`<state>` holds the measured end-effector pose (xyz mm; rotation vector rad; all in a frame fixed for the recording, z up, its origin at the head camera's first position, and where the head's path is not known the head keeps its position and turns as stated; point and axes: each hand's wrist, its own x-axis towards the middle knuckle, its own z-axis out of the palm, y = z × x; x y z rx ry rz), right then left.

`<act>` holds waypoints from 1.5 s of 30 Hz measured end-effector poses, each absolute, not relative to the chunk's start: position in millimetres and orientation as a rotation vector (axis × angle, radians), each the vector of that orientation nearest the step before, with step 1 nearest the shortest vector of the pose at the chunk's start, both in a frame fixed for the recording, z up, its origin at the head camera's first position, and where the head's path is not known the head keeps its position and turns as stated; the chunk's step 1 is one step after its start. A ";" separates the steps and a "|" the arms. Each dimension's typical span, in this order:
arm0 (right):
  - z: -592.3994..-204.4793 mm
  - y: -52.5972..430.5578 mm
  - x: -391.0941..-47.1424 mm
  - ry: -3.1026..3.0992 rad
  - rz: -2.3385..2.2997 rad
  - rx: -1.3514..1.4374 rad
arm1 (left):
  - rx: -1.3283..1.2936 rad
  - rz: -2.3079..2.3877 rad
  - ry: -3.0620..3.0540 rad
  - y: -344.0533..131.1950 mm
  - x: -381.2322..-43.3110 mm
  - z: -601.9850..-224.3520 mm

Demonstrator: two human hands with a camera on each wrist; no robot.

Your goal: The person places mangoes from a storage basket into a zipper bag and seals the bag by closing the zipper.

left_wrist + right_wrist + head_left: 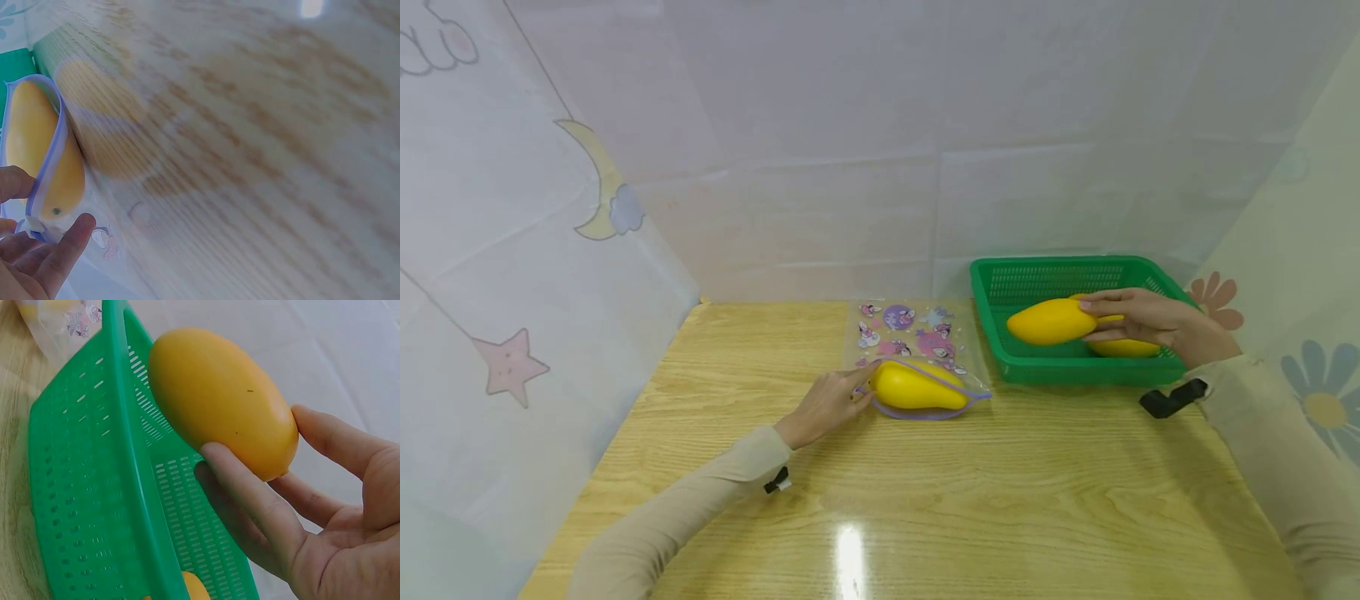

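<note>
My right hand pinches one end of a yellow mango between thumb and fingers, held up over the green basket. In the right wrist view the held mango tilts above the basket's rim. My left hand grips the purple zip edge of a clear printed zip bag at its left end. Another yellow mango lies at the bag's parted mouth. The left wrist view shows the thumb and fingers around the zip's slider end, beside that mango.
More yellow fruit lies in the basket, partly hidden by the right hand. Wall sheets with printed shapes stand behind and at both sides of the wooden table. The bag lies just left of the basket.
</note>
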<state>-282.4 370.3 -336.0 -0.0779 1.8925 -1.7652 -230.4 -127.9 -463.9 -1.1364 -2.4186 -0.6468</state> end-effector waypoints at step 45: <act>-323.2 332.3 -252.2 1.941 -1.734 -0.239 | -1.127 -0.675 -2.473 -127.8 -229.4 -463.4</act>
